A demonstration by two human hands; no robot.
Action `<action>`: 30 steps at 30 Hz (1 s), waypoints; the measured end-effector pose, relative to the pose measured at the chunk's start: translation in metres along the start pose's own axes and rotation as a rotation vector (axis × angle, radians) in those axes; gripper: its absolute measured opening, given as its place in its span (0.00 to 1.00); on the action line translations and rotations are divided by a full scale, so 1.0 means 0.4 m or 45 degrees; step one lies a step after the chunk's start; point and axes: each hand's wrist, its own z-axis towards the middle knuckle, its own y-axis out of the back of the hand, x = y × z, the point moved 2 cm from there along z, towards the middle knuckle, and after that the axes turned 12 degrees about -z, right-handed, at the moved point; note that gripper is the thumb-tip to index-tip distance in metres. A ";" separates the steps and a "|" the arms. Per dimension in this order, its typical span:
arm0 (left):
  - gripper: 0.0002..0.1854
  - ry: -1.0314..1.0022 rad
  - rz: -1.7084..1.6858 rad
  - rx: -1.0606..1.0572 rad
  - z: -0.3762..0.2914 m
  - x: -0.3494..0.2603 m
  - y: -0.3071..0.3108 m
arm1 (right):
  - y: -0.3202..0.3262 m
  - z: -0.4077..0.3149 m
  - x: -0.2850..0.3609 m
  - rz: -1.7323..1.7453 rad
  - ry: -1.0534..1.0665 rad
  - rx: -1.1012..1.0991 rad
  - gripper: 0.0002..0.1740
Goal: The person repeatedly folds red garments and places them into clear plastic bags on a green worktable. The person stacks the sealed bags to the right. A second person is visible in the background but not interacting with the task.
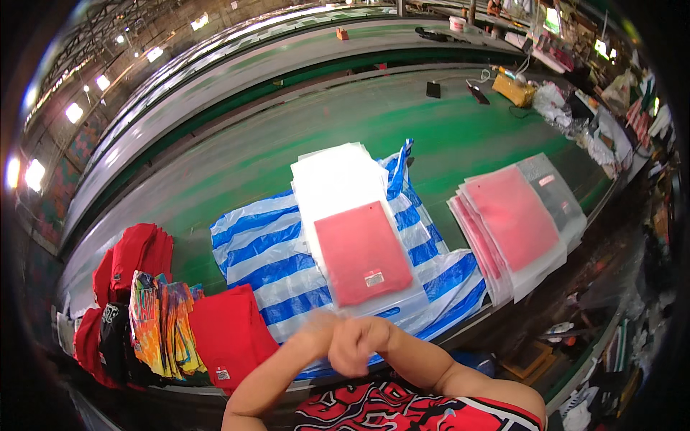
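My left hand [318, 327] and my right hand [358, 345] meet in front of my chest, at the near edge of the table. Motion blurs the left, and the right, its fingers curled, partly covers it; whether either holds anything cannot be made out. Just beyond them a folded red garment [361, 253] with a small printed label lies in a clear plastic bag [372, 307]. Under it is a stack of white sheets or bags [339, 175], brightly overexposed. All this rests on a blue-and-white striped plastic sheet [264, 237].
To the right lies a pile of bagged red garments [512, 226]. On the left are folded red garments [232, 334], tie-dye garments [161, 328] and more red ones [135, 258]. A phone [433, 90] and yellow package [512, 90] lie farther back on the green table [242, 156].
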 end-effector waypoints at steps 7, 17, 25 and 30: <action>0.13 -0.331 -0.347 -0.793 0.150 -0.209 0.008 | -0.013 -0.151 0.176 -0.205 0.053 -0.963 0.13; 0.20 -1.414 -2.174 0.439 0.335 -0.371 -0.067 | -0.105 -0.372 0.462 -1.777 -0.699 -0.808 0.14; 0.08 -0.337 -1.255 -1.029 0.441 -0.127 -0.103 | 0.027 -0.314 0.339 -1.352 -1.328 0.442 0.09; 0.13 -0.575 -1.404 -0.470 0.184 -0.014 -0.197 | 0.130 -0.222 0.210 -0.586 -0.710 -0.918 0.09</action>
